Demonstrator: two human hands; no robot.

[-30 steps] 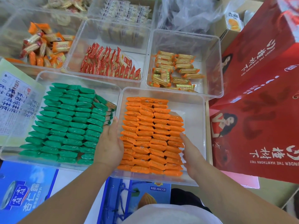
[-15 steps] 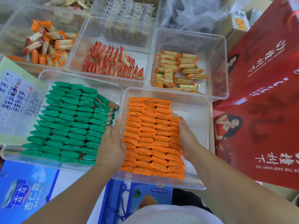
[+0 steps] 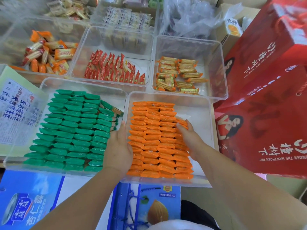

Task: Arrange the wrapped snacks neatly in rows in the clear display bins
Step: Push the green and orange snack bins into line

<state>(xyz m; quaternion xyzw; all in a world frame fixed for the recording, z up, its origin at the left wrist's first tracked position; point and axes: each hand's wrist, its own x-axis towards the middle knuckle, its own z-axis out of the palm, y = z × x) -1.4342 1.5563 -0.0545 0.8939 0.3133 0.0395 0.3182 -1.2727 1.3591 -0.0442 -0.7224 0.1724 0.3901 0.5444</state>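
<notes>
Orange wrapped snacks [image 3: 156, 140] lie in tight rows inside a clear bin [image 3: 197, 112] at the front middle. My left hand [image 3: 118, 146] lies flat against the left side of the orange stack, fingers straight, at the bin's left wall. My right hand [image 3: 191, 138] presses on the stack's right side, its fingers resting on the packets in the short rightmost row. To the left stands a second clear bin [image 3: 49, 83] holding green wrapped snacks [image 3: 71, 131] in neat rows.
Behind stand bins with loose orange-and-yellow packets [image 3: 48, 53], red packets [image 3: 114, 68] and gold packets [image 3: 179, 75]. Large red gift boxes [image 3: 265, 90] crowd the right side. Blue drink cartons [image 3: 146, 206] lie under the front bins. A printed carton [image 3: 15, 107] sits at the left.
My right hand has slid forward and inward from the near right edge of the orange stack to its upper right, pushing packets left. My left hand stays against the left side.
</notes>
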